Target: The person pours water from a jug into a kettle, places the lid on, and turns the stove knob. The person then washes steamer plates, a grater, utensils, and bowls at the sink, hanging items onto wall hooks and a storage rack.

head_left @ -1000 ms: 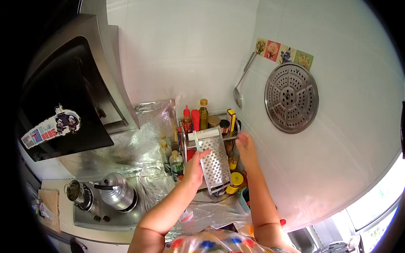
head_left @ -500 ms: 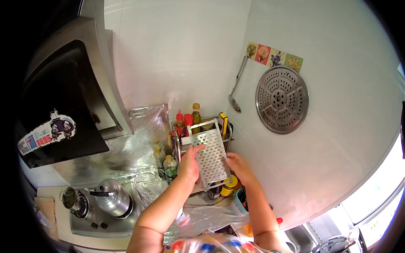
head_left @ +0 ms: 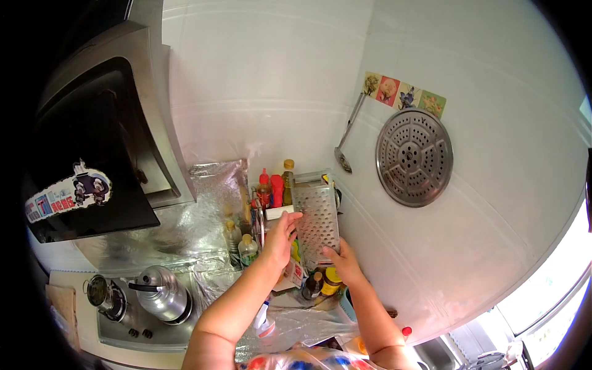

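A flat metal grater with rows of raised holes stands tilted in front of the rack in the corner. My right hand grips its lower right edge, thumb on the face and the other fingers mostly hidden behind. Beside the left edge is my left hand, its fingers stretched toward the metal; I cannot tell whether the fingertips touch. Behind the grater are a red-capped sauce bottle, a red container and an oil bottle. Below it sit a dark bottle and a yellow-labelled jar.
A kettle stands on the stove at left, beside a glass-like pot. The range hood juts out at upper left. A ladle and a round steamer plate hang on the right wall. Foil covers the back.
The grater has shifted right and stands straighter. My right hand has moved to its lower edge with the thumb on its face. My left hand has come away from the face toward the left edge.
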The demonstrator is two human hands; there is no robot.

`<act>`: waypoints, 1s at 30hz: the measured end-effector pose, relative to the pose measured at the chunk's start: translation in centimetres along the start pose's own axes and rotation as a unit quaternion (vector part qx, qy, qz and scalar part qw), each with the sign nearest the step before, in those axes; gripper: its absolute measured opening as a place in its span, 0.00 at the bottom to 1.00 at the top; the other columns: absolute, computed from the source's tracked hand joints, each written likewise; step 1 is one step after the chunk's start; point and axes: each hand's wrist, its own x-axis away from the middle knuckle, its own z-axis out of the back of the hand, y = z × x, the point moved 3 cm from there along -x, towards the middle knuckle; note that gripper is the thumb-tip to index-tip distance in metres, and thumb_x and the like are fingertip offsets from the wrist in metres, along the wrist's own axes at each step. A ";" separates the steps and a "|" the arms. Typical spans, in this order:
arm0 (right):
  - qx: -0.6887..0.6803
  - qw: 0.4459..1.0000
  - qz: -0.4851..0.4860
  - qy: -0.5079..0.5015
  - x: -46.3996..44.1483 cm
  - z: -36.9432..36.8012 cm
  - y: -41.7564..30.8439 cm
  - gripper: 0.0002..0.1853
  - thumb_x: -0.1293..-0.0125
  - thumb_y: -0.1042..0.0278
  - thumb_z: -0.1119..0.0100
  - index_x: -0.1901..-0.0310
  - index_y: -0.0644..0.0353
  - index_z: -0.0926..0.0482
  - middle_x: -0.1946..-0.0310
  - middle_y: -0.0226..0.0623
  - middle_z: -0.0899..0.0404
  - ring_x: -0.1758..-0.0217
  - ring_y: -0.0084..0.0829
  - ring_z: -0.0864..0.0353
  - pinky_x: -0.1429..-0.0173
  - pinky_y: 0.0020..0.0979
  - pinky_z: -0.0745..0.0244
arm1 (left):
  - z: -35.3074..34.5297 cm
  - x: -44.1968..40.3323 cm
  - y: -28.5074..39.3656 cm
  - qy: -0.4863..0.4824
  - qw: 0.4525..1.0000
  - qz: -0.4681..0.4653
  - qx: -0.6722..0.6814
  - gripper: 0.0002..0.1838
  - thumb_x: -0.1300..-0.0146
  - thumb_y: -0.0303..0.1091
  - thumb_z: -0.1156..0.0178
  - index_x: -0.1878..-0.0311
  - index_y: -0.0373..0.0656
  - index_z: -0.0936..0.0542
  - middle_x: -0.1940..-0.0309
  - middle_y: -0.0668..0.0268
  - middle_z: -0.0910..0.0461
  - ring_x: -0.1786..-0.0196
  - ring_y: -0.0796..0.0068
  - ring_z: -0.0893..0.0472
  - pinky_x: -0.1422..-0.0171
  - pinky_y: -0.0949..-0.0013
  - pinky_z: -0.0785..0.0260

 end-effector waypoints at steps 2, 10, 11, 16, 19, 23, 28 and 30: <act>-0.024 0.999 0.004 0.030 -0.3 0.1 -0.3 0.20 0.36 0.66 0.47 0.45 0.65 0.35 0.57 0.36 0.26 0.58 0.27 0.25 0.57 0.30 0.24 | 0.5 0.3 -1.0 0.029 0.999 -0.004 -0.031 0.16 0.34 0.45 0.56 0.49 0.53 0.26 0.44 0.73 0.32 0.38 0.75 0.42 0.35 0.60 0.59; -0.046 0.986 0.069 0.144 -7.2 3.0 -4.7 0.19 0.36 0.65 0.49 0.46 0.64 0.35 0.53 0.40 0.29 0.56 0.32 0.24 0.61 0.31 0.21 | 2.3 2.0 -5.1 0.015 0.997 0.069 -0.018 0.12 0.36 0.41 0.50 0.51 0.53 0.25 0.46 0.76 0.29 0.37 0.77 0.40 0.36 0.59 0.56; -0.034 0.983 0.096 0.156 -9.1 3.7 -4.8 0.19 0.36 0.65 0.49 0.46 0.64 0.35 0.52 0.40 0.30 0.56 0.32 0.24 0.61 0.31 0.20 | 2.3 2.1 -5.5 0.012 0.997 0.077 -0.017 0.12 0.36 0.41 0.50 0.52 0.53 0.25 0.46 0.75 0.29 0.38 0.77 0.39 0.36 0.60 0.56; 0.020 0.979 0.155 0.135 -16.7 5.3 -7.5 0.19 0.35 0.68 0.50 0.46 0.67 0.37 0.51 0.44 0.31 0.56 0.33 0.25 0.65 0.30 0.21 | 2.3 2.7 -6.0 -0.007 0.996 0.084 -0.016 0.12 0.36 0.43 0.50 0.55 0.52 0.24 0.48 0.72 0.27 0.40 0.76 0.35 0.37 0.64 0.54; -0.012 0.974 0.167 0.155 -19.7 5.5 -8.3 0.18 0.35 0.69 0.51 0.46 0.67 0.36 0.52 0.44 0.30 0.57 0.33 0.25 0.65 0.30 0.21 | 3.0 2.6 -6.0 -0.029 0.997 0.070 -0.003 0.12 0.36 0.44 0.51 0.55 0.52 0.24 0.49 0.72 0.26 0.41 0.76 0.33 0.38 0.66 0.53; -0.018 0.974 0.154 0.163 -22.7 5.4 -8.7 0.17 0.36 0.70 0.51 0.47 0.66 0.36 0.52 0.43 0.30 0.58 0.33 0.25 0.65 0.30 0.21 | 3.3 3.1 -5.4 0.013 0.997 0.075 -0.020 0.11 0.36 0.43 0.51 0.56 0.51 0.24 0.52 0.71 0.24 0.44 0.77 0.31 0.40 0.67 0.49; -0.068 0.971 0.160 0.166 -25.5 5.3 -8.2 0.15 0.35 0.69 0.52 0.49 0.66 0.35 0.52 0.42 0.30 0.56 0.34 0.25 0.65 0.31 0.20 | 3.8 3.3 -5.4 0.040 0.996 0.073 -0.009 0.10 0.36 0.41 0.49 0.59 0.48 0.23 0.58 0.71 0.22 0.49 0.78 0.27 0.43 0.71 0.46; -0.092 0.966 0.159 0.180 -26.1 5.0 -8.3 0.14 0.35 0.69 0.51 0.50 0.65 0.35 0.53 0.42 0.30 0.56 0.34 0.25 0.65 0.32 0.20 | 4.2 3.2 -5.5 0.039 0.997 0.059 -0.008 0.10 0.36 0.40 0.50 0.59 0.47 0.24 0.56 0.68 0.23 0.49 0.75 0.27 0.43 0.70 0.43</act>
